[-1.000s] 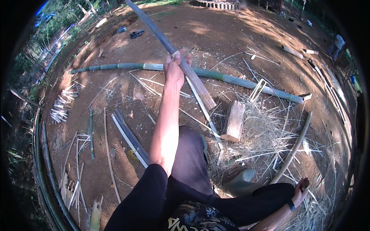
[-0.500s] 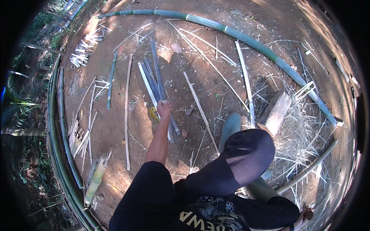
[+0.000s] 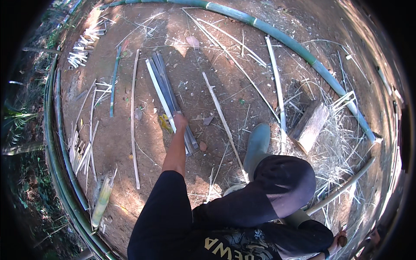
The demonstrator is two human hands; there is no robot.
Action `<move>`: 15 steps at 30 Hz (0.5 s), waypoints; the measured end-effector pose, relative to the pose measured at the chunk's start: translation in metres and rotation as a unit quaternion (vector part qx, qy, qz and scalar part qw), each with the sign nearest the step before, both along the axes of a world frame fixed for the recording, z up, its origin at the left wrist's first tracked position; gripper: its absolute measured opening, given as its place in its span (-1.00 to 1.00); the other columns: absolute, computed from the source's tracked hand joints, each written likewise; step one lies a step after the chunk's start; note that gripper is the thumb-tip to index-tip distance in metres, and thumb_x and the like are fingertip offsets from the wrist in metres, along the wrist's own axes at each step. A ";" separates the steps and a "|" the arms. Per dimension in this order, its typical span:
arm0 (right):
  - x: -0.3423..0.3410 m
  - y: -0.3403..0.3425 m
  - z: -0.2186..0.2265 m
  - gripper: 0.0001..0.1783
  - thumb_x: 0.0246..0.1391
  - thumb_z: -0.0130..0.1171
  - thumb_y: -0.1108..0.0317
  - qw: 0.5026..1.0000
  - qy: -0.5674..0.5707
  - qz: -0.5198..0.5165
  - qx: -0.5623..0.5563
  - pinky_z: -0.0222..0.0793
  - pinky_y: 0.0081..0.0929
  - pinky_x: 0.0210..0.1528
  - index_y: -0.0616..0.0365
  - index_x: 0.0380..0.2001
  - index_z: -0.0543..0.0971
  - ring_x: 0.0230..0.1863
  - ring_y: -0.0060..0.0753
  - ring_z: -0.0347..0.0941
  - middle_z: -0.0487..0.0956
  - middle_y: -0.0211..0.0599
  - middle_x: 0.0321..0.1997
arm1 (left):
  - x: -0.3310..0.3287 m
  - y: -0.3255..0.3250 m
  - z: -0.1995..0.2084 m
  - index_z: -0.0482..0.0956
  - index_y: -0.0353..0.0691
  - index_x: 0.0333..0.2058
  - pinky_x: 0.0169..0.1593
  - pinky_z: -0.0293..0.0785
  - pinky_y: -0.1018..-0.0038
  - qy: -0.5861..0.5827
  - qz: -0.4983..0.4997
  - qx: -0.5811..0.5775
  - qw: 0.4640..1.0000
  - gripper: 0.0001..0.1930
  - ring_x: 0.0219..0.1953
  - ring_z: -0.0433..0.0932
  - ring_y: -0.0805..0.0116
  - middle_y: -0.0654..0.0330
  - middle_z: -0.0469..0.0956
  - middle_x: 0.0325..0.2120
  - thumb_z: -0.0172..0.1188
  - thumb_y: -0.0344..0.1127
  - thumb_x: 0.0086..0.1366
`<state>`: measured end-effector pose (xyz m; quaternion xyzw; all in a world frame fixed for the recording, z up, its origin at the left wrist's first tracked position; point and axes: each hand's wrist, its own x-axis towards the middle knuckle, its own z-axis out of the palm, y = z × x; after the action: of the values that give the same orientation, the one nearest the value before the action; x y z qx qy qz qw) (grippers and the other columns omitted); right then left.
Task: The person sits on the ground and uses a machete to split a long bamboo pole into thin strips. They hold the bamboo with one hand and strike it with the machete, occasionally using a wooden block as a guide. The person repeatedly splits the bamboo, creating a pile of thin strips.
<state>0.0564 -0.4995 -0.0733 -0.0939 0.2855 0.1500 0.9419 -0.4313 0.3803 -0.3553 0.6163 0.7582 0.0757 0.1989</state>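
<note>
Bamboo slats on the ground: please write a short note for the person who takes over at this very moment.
Left hand: stretched forward, resting on the near end of the bundle of bamboo slats; whether the grip is closed cannot be seen.
Right hand: low at the picture's edge, closed around a dark handle; the tool itself is hidden.
Things: slats lie together on bare soil; wooden block to the right in the shavings; long green bamboo pole beyond.
Done: several slats split and laid side by side.
Left: thin strips lie scattered around.

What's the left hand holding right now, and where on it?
The left hand rests on the near end of the bundle of split bamboo slats on the ground; whether it grips them cannot be told.
</note>
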 end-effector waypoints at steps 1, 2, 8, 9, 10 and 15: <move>0.000 0.001 0.004 -0.70 0.21 -0.16 0.49 1.000 -0.018 0.004 0.006 0.33 -0.41 -0.14 0.41 -0.01 0.26 -0.29 -0.40 0.34 0.36 -0.29 -0.35 | -0.001 -0.009 -0.010 0.34 -0.42 -0.02 -0.09 0.45 0.16 0.027 -0.018 -0.017 0.999 -0.66 -0.15 0.52 -0.10 -0.20 0.50 -0.19 -0.04 -0.45 0.23; 0.001 0.003 0.007 -0.71 0.21 -0.16 0.49 1.000 -0.014 0.009 -0.001 0.34 -0.41 -0.15 0.40 -0.03 0.27 -0.30 -0.41 0.34 0.36 -0.29 -0.35 | 0.002 -0.015 -0.016 0.31 -0.43 0.03 -0.03 0.42 0.11 0.054 -0.037 -0.032 0.997 -0.60 -0.08 0.49 -0.18 -0.26 0.48 -0.13 -0.02 -0.43 0.21; -0.003 0.023 0.018 -0.65 0.17 -0.14 0.52 0.996 0.061 -0.017 -0.059 0.35 -0.46 -0.25 0.40 0.03 0.27 -0.41 -0.45 0.33 0.34 -0.36 -0.42 | 0.032 -0.041 -0.004 0.31 -0.34 -0.07 -0.05 0.47 0.14 0.105 0.024 -0.092 0.990 -0.67 -0.08 0.50 -0.12 -0.13 0.43 -0.11 0.08 -0.43 0.17; -0.004 0.032 0.019 -0.62 0.18 -0.15 0.52 0.996 0.086 -0.020 -0.006 0.35 -0.45 -0.26 0.40 0.07 0.24 -0.41 -0.45 0.33 0.34 -0.36 -0.42 | 0.033 -0.042 0.002 0.31 -0.34 -0.09 -0.07 0.47 0.14 0.106 0.019 -0.066 0.992 -0.68 -0.10 0.51 -0.12 -0.13 0.43 -0.12 0.08 -0.45 0.16; -0.005 0.035 0.017 -0.59 0.19 -0.16 0.52 0.992 0.111 -0.023 0.047 0.35 -0.45 -0.27 0.41 0.10 0.21 -0.42 -0.44 0.33 0.34 -0.36 -0.42 | 0.034 -0.042 0.009 0.30 -0.33 -0.11 -0.08 0.48 0.13 0.106 0.013 -0.040 0.993 -0.69 -0.11 0.51 -0.13 -0.13 0.43 -0.12 0.09 -0.46 0.16; -0.008 0.023 0.020 -0.57 0.19 -0.13 0.51 0.998 0.057 0.004 0.039 0.38 -0.45 -0.28 0.41 0.11 0.15 -0.42 -0.44 0.34 0.35 -0.36 -0.43 | 0.049 -0.035 0.024 0.23 -0.30 -0.16 -0.14 0.49 0.12 0.104 -0.004 0.037 0.994 -0.73 -0.17 0.53 -0.14 -0.13 0.41 -0.13 0.04 -0.49 0.17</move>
<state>0.0480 -0.4768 -0.0532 -0.0498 0.3326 0.1695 0.9264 -0.3822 0.3451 -0.3313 0.6307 0.7691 0.0378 0.0962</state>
